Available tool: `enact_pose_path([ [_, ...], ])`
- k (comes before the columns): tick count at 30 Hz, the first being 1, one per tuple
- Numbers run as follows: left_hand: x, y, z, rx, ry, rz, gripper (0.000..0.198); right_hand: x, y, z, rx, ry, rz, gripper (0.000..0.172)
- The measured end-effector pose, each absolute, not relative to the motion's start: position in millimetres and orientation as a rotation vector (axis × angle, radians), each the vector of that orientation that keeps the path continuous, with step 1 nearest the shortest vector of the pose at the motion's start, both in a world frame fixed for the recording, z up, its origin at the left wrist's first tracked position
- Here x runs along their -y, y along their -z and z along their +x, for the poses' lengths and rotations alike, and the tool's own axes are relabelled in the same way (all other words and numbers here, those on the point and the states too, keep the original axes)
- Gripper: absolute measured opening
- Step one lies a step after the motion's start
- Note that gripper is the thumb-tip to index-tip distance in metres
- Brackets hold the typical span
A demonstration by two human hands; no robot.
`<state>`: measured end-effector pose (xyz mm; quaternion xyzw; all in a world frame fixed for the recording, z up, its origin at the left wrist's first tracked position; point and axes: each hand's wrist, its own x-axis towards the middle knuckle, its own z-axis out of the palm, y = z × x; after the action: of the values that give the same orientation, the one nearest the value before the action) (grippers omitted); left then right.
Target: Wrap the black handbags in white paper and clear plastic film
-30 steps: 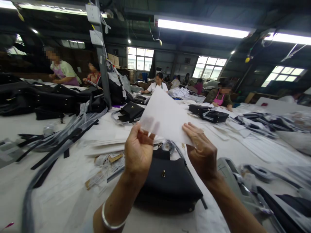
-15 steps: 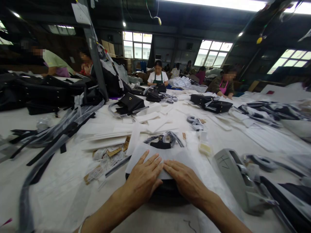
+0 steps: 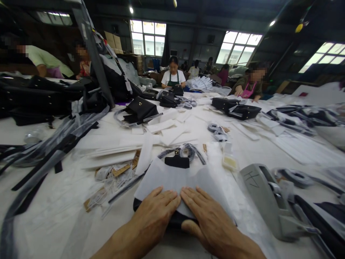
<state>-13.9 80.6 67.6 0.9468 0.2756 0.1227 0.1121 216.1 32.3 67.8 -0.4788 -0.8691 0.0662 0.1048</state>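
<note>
A black handbag (image 3: 176, 220) lies in front of me, mostly hidden under a white sheet of wrapping paper (image 3: 161, 176). My left hand (image 3: 155, 212) rests flat on the sheet's near left part, fingers stretched out. Beside it, my right hand (image 3: 206, 214) lies flat on the near right part, its thumb over the dark edge of the bag. The fingertips of both hands almost meet. Past the paper's far edge show a black flap (image 3: 177, 162) with a small gold fitting and a plastic-wrapped handle (image 3: 198, 153).
A grey tape dispenser (image 3: 265, 198) stands at the right. To the left lie hang tags with strings (image 3: 115, 176) and long plastic-wrapped straps (image 3: 59, 144). Farther off are a black bag (image 3: 140, 109), white paper strips (image 3: 164, 126) and a small yellowish box (image 3: 230, 162). Several co-workers stand around the table.
Both hands have slid toward me over the paper, down to the bag's near edge. More of the sheet shows beyond my fingers. The view has tilted down slightly.
</note>
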Motion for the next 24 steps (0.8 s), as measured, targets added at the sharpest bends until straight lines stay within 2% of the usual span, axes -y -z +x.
enact_pose_path([
  [3,-67,-50,-15,-0.845,-0.326,2.807,0.040,-28,-50,219,2.604,-0.296,-1.349,0.076],
  [6,-58,-33,-13,-0.862,-0.346,2.840,0.044,-26,-41,223,2.645,-0.385,-1.285,0.081],
  [12,-53,-15,-8,-0.997,-0.493,2.781,0.044,-38,-63,219,2.444,-0.572,-1.440,0.038],
  [20,-49,-5,-13,-1.059,-0.696,2.784,0.046,-67,-59,166,2.437,-0.120,-1.816,0.011],
  [24,-56,-24,-19,-0.922,-0.559,2.760,0.065,-68,-68,178,2.363,-0.423,-1.709,0.011],
])
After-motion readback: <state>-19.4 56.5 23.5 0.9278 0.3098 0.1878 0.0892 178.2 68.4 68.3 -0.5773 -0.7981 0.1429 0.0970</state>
